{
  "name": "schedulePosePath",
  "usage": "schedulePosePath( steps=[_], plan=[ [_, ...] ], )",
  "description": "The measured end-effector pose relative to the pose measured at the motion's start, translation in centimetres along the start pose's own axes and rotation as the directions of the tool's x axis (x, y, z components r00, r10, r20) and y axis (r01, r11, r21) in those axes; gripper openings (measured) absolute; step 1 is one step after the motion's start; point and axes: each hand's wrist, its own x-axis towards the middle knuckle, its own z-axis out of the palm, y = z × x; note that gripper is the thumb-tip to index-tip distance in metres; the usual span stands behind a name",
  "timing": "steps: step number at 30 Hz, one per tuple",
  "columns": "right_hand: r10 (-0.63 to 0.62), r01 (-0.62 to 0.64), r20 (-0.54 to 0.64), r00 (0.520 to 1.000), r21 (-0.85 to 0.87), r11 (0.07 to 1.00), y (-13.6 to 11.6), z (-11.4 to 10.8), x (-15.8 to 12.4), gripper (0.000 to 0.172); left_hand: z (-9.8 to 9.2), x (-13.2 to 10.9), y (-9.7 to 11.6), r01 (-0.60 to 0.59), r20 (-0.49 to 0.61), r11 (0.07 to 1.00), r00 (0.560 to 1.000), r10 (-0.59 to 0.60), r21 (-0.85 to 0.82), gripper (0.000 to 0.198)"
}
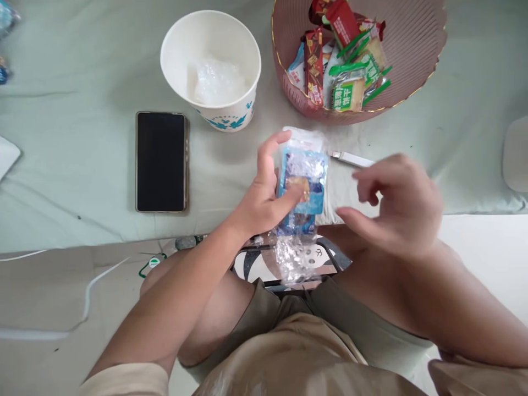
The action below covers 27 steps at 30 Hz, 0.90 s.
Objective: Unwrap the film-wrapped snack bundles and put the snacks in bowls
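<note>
My left hand grips a blue snack packet with a clear plastic wrapper hanging from its lower end, thumb pressed on the front. My right hand hovers just to the right of the packet with its fingers curled together; whether anything sits between them I cannot make out. Both hands are above my lap, near the edge of a pale green cloth.
A white paper bucket with crumpled clear plastic inside stands at the back. A pink basket of wrapped snacks is at the back right. A black phone lies flat to the left. A thin white object lies behind the packet.
</note>
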Motion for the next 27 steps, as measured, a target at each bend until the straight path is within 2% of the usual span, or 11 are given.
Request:
schedulePosePath(
  steps=[1,3,5,8,11,14,18,21,23,25,27],
  plan=[
    [0.054,-0.058,-0.058,0.997,-0.072,0.996,0.1,0.3,0.2,0.021,-0.1,0.0,0.2,0.001,0.111,0.998,0.994,0.006,-0.061,0.07],
    [0.137,-0.142,-0.049,0.989,-0.119,0.983,0.3,0.7,0.4,0.02,-0.3,0.1,0.6,0.052,0.313,0.979,0.95,0.013,-0.199,0.075],
    [0.223,-0.228,-0.074,0.972,-0.068,0.971,0.3,0.9,0.5,0.018,-0.5,0.3,0.9,0.139,0.388,0.95,0.921,-0.02,-0.28,0.079],
    [0.385,-0.36,-0.222,0.896,0.147,0.921,0.6,0.6,0.5,0.021,-0.8,0.6,1.1,0.253,0.425,0.913,0.899,-0.101,-0.319,0.078],
    [0.464,-0.362,-0.283,0.839,0.346,0.866,1.0,0.7,0.7,0.023,-0.8,0.6,1.1,0.215,0.452,0.935,0.889,-0.068,-0.281,0.066],
    [0.395,-0.245,-0.384,0.835,0.384,0.89,1.2,1.3,1.0,0.026,-0.6,0.6,0.8,0.134,0.377,0.96,0.926,-0.033,-0.246,0.049],
    [0.331,-0.178,-0.405,0.852,0.37,0.912,1.0,1.9,1.1,0.027,-0.5,0.7,0.6,0.301,0.338,0.889,0.924,-0.181,-0.347,0.041],
    [0.318,-0.145,-0.457,0.831,0.374,0.916,0.5,2.1,0.9,0.033,-0.3,0.7,0.6,0.291,0.307,0.892,0.933,-0.186,-0.345,0.051],
    [0.345,-0.222,-0.358,0.867,0.344,0.913,0.0,2.2,0.8,0.03,0.0,0.6,0.6,0.203,0.263,0.929,0.957,-0.122,-0.31,0.063],
    [0.409,-0.363,-0.147,0.9,0.264,0.893,-0.7,2.4,0.8,0.029,0.3,0.5,0.7,0.084,0.22,0.963,0.975,-0.026,-0.255,0.071],
    [0.464,-0.456,-0.001,0.886,0.182,0.871,-1.3,2.6,0.7,0.033,0.5,0.3,0.7,-0.02,0.19,0.982,0.98,0.056,-0.189,0.074]
  ],
)
